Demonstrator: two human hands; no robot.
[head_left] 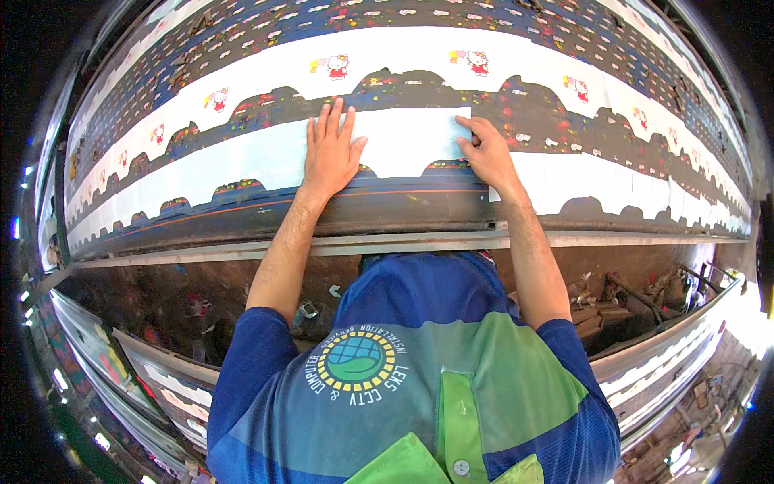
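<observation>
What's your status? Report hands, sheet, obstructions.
Left hand palm down on white sheet. Right hand at its right edge, partly curled. No obstruction seen between hands.

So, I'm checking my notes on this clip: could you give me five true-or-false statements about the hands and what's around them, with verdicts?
1. The left hand lies across a pale strip, fingers extended. True.
2. The right hand holds scissors. False: no tool shows in it; its index finger and thumb are at the strip's right end.
3. A white band farther up the picture carries small cartoon figures in red. True.
4. The two hands are clasped together. False: they are apart, with part of the pale strip between them.
5. The person's shirt is plain red. False: it is blue and green, with a round emblem.
</observation>
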